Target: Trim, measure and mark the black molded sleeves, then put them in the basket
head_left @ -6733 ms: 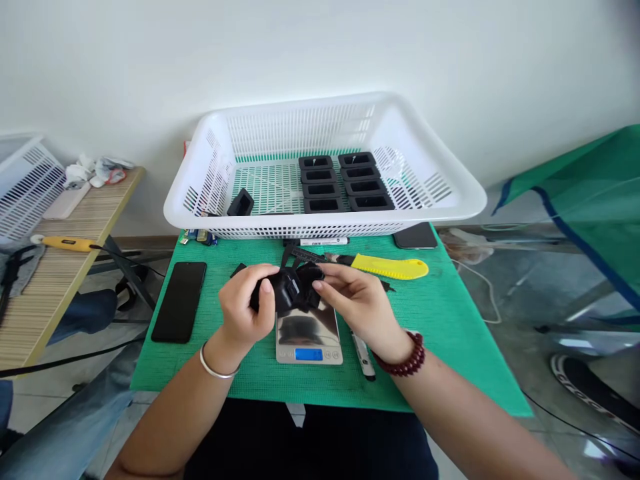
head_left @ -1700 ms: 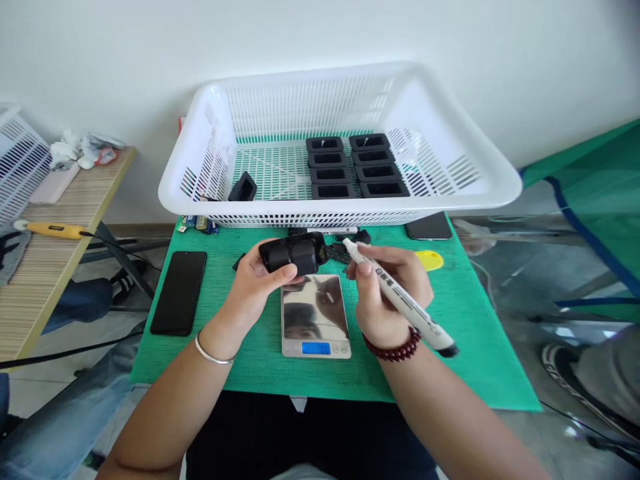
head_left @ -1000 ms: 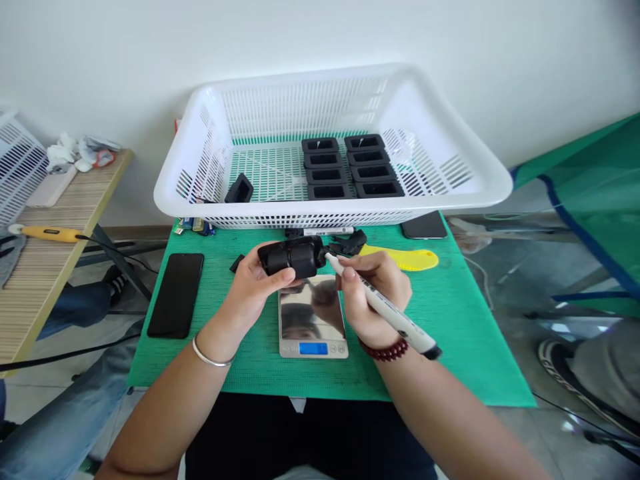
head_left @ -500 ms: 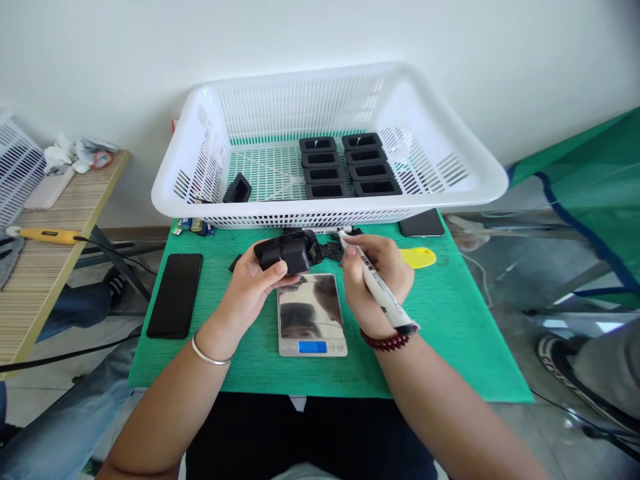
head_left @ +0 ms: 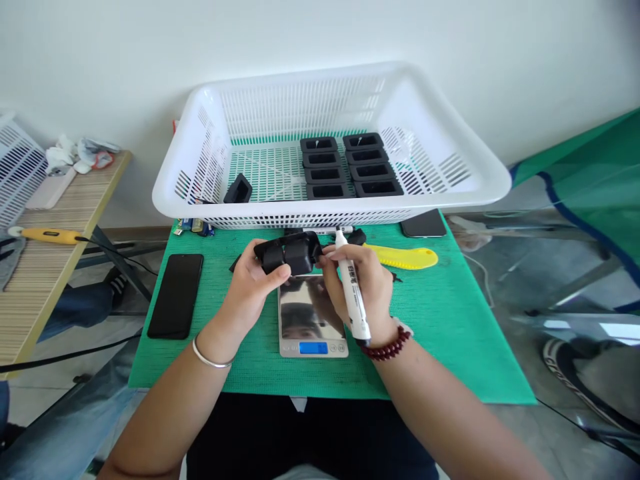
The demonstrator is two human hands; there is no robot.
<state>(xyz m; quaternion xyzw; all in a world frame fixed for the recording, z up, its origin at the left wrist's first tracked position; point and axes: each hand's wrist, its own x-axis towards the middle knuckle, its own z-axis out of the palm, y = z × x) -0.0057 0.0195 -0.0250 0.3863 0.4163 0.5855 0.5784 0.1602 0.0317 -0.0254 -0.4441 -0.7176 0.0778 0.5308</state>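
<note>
My left hand (head_left: 253,280) is closed round a black moulded part (head_left: 290,253) with rounded humps, held above the far edge of the digital scale (head_left: 310,313). A white marker (head_left: 353,287) lies in the grip of my right hand (head_left: 367,277), slanting across the palm with its black end toward the wrist. The fingertips of that hand touch the right end of the black part; what they pinch there is too small to make out. Beyond the right hand lies a yellow-handled tool (head_left: 405,257), and a second marker (head_left: 330,230) rests near the basket.
A large white plastic basket (head_left: 330,210) stands at the back with several black rectangular frames (head_left: 373,171) and one tilted black piece (head_left: 239,189). A black phone (head_left: 175,297) lies left on the green mat (head_left: 435,333); a dark flat device (head_left: 423,224) is at back right.
My right hand has moved left to the end of the black part, and the marker in it now stands steeper. More of the yellow handle shows. The left hand has barely moved.
</note>
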